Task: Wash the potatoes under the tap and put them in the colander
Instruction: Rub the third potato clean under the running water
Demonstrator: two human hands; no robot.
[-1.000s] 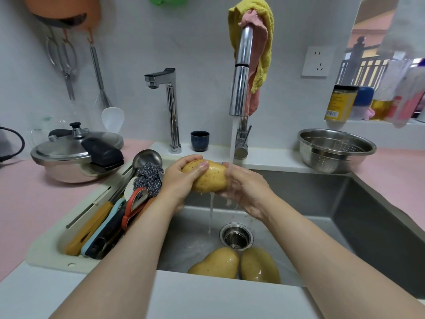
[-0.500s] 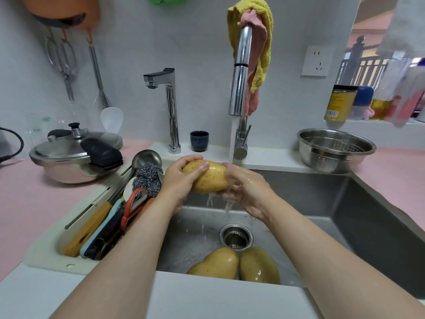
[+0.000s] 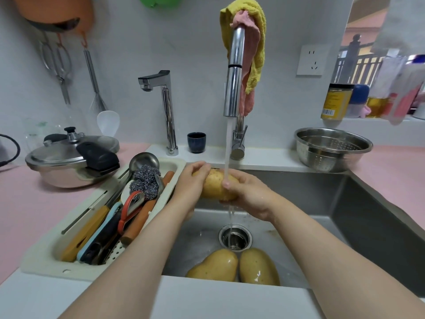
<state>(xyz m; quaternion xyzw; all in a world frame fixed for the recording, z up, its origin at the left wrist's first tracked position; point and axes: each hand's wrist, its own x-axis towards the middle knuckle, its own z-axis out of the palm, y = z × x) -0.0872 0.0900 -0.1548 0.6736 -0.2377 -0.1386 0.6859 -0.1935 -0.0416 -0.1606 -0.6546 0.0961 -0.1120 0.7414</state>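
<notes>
I held one potato between my hands, my left hand curled round its 9 o'clock end and my right hand wrapped round its 3 o'clock end, under the tap stream. Two more potatoes lay, touching I think, at the sink floor's 6 o'clock edge. The colander stood well apart at 2 o'clock.

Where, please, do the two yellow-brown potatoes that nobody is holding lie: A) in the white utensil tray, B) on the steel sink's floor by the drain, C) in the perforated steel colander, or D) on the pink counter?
B: the left loose yellow-brown potato and the right loose yellow-brown potato lie on the steel sink floor beside the round drain.
</notes>
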